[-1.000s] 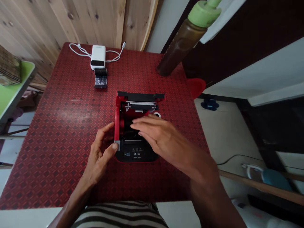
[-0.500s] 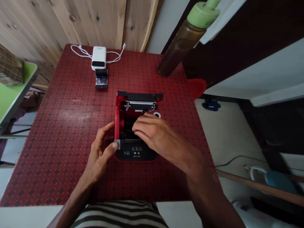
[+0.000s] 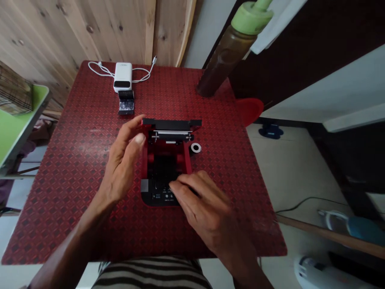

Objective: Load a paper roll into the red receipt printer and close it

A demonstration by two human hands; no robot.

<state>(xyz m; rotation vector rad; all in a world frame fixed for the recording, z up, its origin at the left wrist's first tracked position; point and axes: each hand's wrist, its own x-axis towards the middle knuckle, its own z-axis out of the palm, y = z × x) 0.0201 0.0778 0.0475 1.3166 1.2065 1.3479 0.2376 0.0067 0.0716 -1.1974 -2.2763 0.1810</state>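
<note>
A red and black label printer stands on the table with its lid raised and its dark inner bay exposed. My left hand is at the printer's upper left, fingers and thumb apart, fingertips by the lid's left corner. Over the front right part of the control panel is my right hand, its fingers curled and thumb and forefinger close together; whatever they may pinch is hidden. Beside the printer's right wall lies a small white-faced roll with a dark core.
The table has a red patterned cover. Toward its back are a white power bank with a white cable and a small black-and-silver piece. A tall brown bottle with a green cap stands at the back right.
My right hand has come out of the printer's bay toward the front panel. My left hand has moved from the front left corner up to the raised lid. The view has shifted slightly.
</note>
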